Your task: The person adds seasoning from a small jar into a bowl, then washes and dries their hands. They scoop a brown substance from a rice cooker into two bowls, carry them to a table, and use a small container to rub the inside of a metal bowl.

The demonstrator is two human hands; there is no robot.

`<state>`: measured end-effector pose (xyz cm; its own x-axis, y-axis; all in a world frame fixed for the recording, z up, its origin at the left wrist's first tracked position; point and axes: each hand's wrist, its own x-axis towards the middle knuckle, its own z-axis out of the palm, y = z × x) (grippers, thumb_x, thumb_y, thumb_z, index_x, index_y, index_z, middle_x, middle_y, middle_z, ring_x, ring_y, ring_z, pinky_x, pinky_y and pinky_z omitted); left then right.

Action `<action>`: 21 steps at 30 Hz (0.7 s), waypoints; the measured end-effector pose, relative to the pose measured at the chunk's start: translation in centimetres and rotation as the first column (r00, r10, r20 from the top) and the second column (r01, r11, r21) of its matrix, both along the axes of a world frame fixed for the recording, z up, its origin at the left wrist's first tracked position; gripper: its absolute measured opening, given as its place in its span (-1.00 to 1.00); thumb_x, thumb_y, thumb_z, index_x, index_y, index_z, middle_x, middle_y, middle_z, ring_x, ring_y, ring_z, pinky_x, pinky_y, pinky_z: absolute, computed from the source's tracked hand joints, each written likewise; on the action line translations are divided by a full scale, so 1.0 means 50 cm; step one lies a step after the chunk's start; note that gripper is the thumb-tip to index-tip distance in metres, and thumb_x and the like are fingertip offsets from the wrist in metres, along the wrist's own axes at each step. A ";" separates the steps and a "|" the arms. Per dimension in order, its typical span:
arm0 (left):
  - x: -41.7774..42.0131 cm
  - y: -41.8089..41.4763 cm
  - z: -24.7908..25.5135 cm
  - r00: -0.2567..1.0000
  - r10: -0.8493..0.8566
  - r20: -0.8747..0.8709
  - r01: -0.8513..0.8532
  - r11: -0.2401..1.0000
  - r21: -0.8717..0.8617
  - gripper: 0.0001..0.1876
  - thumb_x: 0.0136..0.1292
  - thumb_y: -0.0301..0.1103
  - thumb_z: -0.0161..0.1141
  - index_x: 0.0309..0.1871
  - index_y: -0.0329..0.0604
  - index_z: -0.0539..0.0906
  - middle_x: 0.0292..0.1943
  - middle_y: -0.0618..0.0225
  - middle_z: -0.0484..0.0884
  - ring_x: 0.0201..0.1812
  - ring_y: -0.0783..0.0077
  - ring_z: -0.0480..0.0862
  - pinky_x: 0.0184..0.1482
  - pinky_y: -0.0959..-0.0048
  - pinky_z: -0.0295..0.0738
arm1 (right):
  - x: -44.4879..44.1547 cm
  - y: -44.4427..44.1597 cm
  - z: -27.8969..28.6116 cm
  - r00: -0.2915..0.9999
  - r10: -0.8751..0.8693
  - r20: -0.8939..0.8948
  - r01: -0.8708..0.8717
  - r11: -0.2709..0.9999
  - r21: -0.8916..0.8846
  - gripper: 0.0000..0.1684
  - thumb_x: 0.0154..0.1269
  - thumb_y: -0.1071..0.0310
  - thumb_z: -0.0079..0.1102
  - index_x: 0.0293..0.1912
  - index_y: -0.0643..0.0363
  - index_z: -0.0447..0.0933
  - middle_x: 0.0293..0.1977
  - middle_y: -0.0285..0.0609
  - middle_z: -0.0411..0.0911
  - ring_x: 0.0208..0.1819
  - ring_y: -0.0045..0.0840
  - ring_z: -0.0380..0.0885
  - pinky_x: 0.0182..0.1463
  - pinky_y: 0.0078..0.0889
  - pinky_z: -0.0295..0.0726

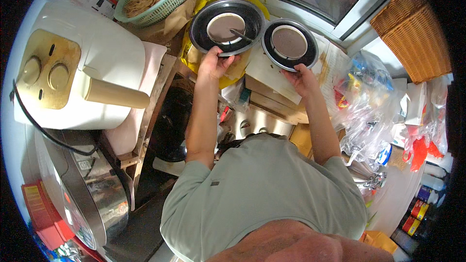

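My left hand [217, 62] grips the near rim of a large dark round pan [253, 16]. Inside this pan is a light-rimmed round dish [222, 27] of greyish-brown contents, and a spoon-like utensil [242, 35] rests across it. The thumb and fingers of my right hand [300, 76] are on the near rim of a smaller dark pan [267, 42]. It holds a similar light-rimmed dish [289, 42] with brownish contents. The two pans stand side by side, the larger one over a yellow plastic bag [189, 56].
A white air fryer [113, 51] stands at the left, its handle jutting inward. Behind is a green plastic basket [156, 5] of dried strips. Cardboard boxes [269, 103] lie under the smaller pan. Clear plastic bags [367, 116] and a wicker basket [411, 32] are at the right.
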<state>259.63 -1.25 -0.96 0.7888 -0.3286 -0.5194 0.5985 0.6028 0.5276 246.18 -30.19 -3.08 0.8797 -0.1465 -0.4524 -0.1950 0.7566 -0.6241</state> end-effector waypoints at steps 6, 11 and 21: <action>-0.052 -0.010 0.056 0.998 0.037 0.048 -0.041 0.996 0.073 -0.64 0.23 -0.45 -0.10 0.04 -0.51 0.41 -0.14 -0.12 0.60 -0.26 -0.21 0.67 -0.39 0.37 0.77 | 0.014 0.008 0.022 0.996 -0.069 -0.063 0.073 0.995 0.062 -0.57 0.16 0.57 -0.14 0.06 0.43 0.22 -0.12 0.15 0.48 -0.16 -0.08 0.61 -0.15 -0.18 0.77; -0.083 -0.007 0.075 0.998 0.005 0.068 -0.008 0.999 0.048 -0.66 0.26 -0.45 -0.11 -0.01 -0.60 0.40 -0.20 -0.18 0.61 -0.29 -0.20 0.68 -0.41 0.37 0.77 | 0.024 -0.021 0.001 0.996 -0.077 -0.035 0.078 0.997 0.016 -0.64 0.15 0.56 -0.12 -0.03 0.46 0.29 -0.13 0.13 0.51 -0.15 -0.13 0.61 -0.05 -0.14 0.73; -0.201 -0.018 0.133 0.998 -0.008 0.061 0.003 0.996 0.092 -0.58 0.20 -0.46 -0.08 0.08 -0.60 0.39 -0.04 -0.23 0.57 -0.12 -0.34 0.62 -0.38 0.39 0.77 | 0.008 -0.071 -0.006 0.992 -0.088 -0.094 0.081 0.993 -0.085 -0.71 0.15 0.52 -0.10 -0.09 0.41 0.30 -0.22 0.06 0.49 -0.23 -0.18 0.60 -0.18 -0.20 0.77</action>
<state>249.58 -2.14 5.70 0.8184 -0.2861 -0.4984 0.5665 0.5469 0.6164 246.60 -33.73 -3.39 0.8151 -0.2582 -0.5185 -0.1951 0.7205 -0.6655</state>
